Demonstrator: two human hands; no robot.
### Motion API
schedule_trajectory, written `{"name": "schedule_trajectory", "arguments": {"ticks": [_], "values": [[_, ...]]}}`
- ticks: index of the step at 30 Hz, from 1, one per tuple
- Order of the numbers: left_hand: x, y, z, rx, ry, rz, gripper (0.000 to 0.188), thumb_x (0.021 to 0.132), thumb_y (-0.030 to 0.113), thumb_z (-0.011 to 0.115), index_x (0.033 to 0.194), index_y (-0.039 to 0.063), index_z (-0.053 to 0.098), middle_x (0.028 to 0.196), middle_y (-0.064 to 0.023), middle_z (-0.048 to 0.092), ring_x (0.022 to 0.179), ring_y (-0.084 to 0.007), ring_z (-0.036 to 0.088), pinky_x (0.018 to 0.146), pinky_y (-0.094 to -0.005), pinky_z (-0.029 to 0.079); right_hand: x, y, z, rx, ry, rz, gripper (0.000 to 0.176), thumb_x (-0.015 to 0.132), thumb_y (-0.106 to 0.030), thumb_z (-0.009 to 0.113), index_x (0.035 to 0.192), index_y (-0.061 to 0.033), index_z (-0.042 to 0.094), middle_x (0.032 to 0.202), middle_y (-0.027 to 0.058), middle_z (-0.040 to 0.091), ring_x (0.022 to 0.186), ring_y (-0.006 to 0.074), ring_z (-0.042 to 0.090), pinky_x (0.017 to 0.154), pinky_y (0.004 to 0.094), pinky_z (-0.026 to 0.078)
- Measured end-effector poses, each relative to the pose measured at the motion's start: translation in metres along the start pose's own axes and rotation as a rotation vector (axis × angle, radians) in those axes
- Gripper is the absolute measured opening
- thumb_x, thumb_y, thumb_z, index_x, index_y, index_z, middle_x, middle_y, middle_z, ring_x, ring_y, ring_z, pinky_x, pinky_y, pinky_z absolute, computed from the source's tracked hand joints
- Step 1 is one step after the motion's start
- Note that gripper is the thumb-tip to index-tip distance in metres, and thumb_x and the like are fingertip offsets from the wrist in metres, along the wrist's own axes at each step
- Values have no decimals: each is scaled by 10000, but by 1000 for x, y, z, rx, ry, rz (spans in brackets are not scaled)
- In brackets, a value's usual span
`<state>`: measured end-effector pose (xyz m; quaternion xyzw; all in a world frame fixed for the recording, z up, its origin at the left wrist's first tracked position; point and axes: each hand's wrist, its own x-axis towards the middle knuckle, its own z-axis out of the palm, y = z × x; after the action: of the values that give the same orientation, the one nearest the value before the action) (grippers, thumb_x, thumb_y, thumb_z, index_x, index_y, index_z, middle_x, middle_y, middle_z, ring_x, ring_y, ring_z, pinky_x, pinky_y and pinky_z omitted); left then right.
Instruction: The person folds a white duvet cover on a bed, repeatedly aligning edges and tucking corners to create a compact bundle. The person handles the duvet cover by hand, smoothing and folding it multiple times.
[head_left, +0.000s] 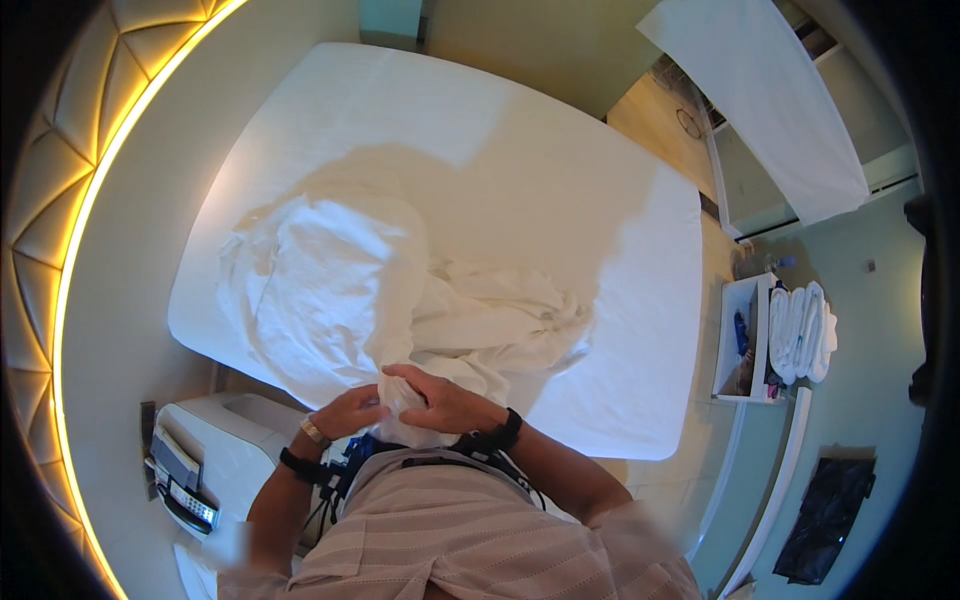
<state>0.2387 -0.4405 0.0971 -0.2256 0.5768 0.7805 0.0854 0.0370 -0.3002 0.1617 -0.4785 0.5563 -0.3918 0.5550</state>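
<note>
A large white duvet or duvet cover (322, 262) lies bunched on the white-sheeted mattress (637, 315) before me. One part of it heaps up at the left; its wrinkled folds stretch towards the middle of the bed. A gathered edge of this white cloth comes over the near side of the mattress to my waist. My right hand (450, 405) grips that edge between thumb and fingers. On the other side of the same bunch, my left hand (349, 411) pinches the cloth, its fingertips partly hidden by the fabric.
At the left, a white bedside table (225, 427) stands close to the bed, with a telephone (187, 506) beside it. Folded white towels (802, 334) rest by an open white box-like shelf (742, 337) at the right. White cloth (780, 112) hangs at the upper right.
</note>
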Motion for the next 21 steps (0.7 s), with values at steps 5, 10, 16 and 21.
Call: {"name": "schedule_trajectory", "arguments": {"ticks": [5, 10, 16, 21], "values": [[14, 37, 29, 274, -33, 22, 383, 955, 306, 695, 1174, -6, 662, 1001, -54, 702, 908, -109, 627, 798, -272, 525, -21, 3, -20, 288, -32, 69, 700, 917, -62, 616, 1537, -28, 293, 1298, 241, 601, 1143, 259, 604, 1004, 347, 467], [-4, 48, 38, 297, 123, -170, 287, 960, 258, 692, 1087, 2, 712, 949, -20, 706, 885, -76, 607, 772, -245, 501, -59, 40, -33, 177, -51, 125, 767, 902, -154, 690, 1549, -55, 288, 1225, 176, 634, 1099, 212, 597, 933, 332, 482], [-43, 70, 46, -115, 411, 232, 358, 976, 278, 674, 1208, 5, 679, 1084, -49, 721, 976, -121, 651, 874, -305, 525, -87, 134, -20, -162, -124, 12, 646, 862, -314, 734, 1422, -75, 516, 1330, 188, 623, 1264, 362, 558, 1094, 409, 422], [-64, 88, 53, -318, 556, 518, 460, 945, 340, 716, 1248, 0, 651, 1192, -114, 704, 1069, -208, 670, 960, -377, 531, -89, 219, -20, -278, 143, 398, 681, 827, -417, 759, 1348, -33, 547, 1255, 208, 640, 1109, 353, 642, 964, 424, 512]]}}
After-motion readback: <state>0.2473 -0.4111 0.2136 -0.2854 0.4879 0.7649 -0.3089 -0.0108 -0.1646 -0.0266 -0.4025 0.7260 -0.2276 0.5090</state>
